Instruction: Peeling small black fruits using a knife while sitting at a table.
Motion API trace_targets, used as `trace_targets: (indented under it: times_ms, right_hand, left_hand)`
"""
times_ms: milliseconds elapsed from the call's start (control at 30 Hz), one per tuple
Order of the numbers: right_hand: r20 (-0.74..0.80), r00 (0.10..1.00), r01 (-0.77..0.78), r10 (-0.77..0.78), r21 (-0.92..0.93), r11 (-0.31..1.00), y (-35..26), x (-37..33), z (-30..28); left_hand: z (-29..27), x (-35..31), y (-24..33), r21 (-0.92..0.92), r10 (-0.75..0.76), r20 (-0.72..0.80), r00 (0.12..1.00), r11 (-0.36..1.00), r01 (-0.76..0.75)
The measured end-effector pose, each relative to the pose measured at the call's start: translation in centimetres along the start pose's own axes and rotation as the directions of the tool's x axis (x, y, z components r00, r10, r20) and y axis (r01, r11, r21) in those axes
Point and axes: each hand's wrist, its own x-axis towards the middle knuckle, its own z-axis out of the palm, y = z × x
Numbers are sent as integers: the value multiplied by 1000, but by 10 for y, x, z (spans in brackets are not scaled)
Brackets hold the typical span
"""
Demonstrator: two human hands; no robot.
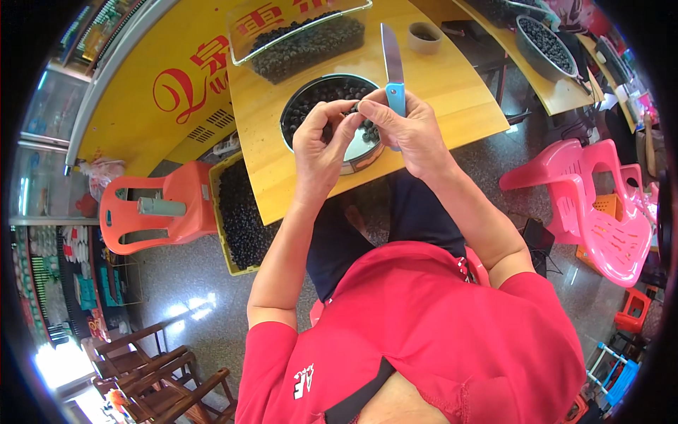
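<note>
Above the near side of a round metal tin, my two hands meet fingertip to fingertip. My left hand is closed in a pinch on a small dark round piece, mostly covered by the fingers. My right hand is wrapped round the light blue handle of a knife, its blade pointing away from me. That hand's thumb and forefinger also press at the small piece. Inside the tin lie many similar dark round pieces, with part of its pale bottom showing at the right.
The tin stands on a wooden table. Behind it is a clear plastic box of dark pieces, with a small cup to the right. A yellow crate and orange chair stand left; pink chairs stand right.
</note>
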Motion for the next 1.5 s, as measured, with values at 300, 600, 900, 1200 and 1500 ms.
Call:
trace_targets:
  times_ms: [300,600,900,1200,1500]
  right_hand:
    - [59,992,-110,110,9,994,-14,-4,3]
    - [99,980,-176,174,12,984,-18,-8,1]
    - [110,983,-146,146,-6,989,-12,-12,0]
    - [138,969,-220,207,90,971,-9,-10,5]
    - [193,964,-197,181,71,978,-15,-9,7]
  left_hand:
    - [-12,-8,8,-405,-283,139,949,858,315]
    - [-13,-13,12,-466,-326,185,927,801,375]
    - [-11,-15,8,-387,-208,142,968,888,247]
    - [-8,-23,6,-253,-163,-20,986,955,153]
    - [-9,-23,13,-467,-172,49,984,867,175]
